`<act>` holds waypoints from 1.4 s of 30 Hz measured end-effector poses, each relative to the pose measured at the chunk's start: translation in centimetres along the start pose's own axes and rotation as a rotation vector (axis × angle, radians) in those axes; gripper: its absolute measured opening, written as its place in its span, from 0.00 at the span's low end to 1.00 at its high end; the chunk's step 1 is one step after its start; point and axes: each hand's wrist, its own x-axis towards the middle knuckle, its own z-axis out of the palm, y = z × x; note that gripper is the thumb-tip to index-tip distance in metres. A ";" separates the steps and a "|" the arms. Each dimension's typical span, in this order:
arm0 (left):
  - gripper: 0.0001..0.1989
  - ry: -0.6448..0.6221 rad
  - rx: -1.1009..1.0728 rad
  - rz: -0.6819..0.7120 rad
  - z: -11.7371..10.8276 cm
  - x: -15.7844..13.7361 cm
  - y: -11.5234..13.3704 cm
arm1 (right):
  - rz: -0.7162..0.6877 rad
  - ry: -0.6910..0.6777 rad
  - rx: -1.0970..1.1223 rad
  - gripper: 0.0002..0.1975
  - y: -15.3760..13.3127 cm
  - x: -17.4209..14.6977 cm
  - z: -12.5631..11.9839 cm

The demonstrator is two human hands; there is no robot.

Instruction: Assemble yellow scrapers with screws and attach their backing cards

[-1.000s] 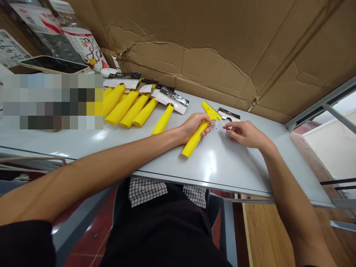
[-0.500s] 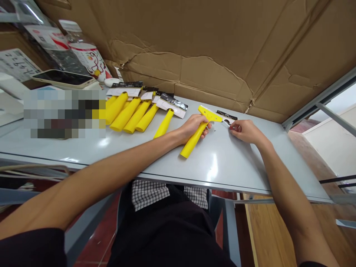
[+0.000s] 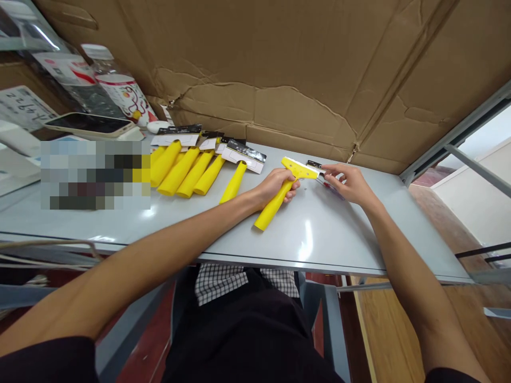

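My left hand (image 3: 279, 186) is wrapped around the neck of a yellow scraper (image 3: 271, 208), its wide head (image 3: 298, 169) pointing away from me and its hollow handle end towards me. My right hand (image 3: 348, 182) is at the right end of that head, index finger stretched out and thumb apart from it. Whether the fingertips touch the scraper is unclear. Under this hand lies a screwdriver (image 3: 337, 192) with a reddish-purple clear handle, partly covered by the fingers. A tiny metal piece (image 3: 305, 189) rests on the table beside the scraper head.
Several yellow scrapers with black-and-white cards (image 3: 172, 169) lie in a row to the left, one more (image 3: 235, 183) nearer my forearm. A small black card (image 3: 315, 164) sits behind the scraper head. Bottles (image 3: 122, 88) and a phone (image 3: 93, 123) stand back left; cardboard (image 3: 255, 58) walls the rear.
My right hand has let go of the screwdriver, which now lies on the table, and has moved slightly up to the scraper head's end. My left hand keeps its hold.
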 end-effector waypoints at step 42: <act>0.05 -0.077 0.077 -0.006 0.5 -0.6 -0.5 | 0.205 -0.112 0.707 0.19 -1.2 -0.2 2.0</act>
